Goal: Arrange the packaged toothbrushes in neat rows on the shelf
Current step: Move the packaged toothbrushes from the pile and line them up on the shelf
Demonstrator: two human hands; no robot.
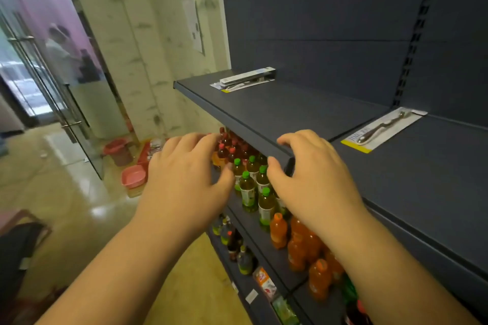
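A dark grey shelf (264,111) runs from upper left to right. A small stack of packaged toothbrushes (247,79) lies at its far left end, against the back panel. One packaged toothbrush (383,128) on a white card with a yellow end lies alone on the neighbouring shelf section to the right. My left hand (184,169) hovers in front of the shelf edge, fingers apart, holding nothing. My right hand (314,174) is beside it with fingertips over the shelf's front lip, empty too.
Below the shelf, lower shelves hold green-capped bottles (249,192), red-capped bottles (227,148) and orange drink bottles (303,243). Pink basins (133,175) and a red bucket (117,150) sit on the floor at left, by a glass door (52,82).
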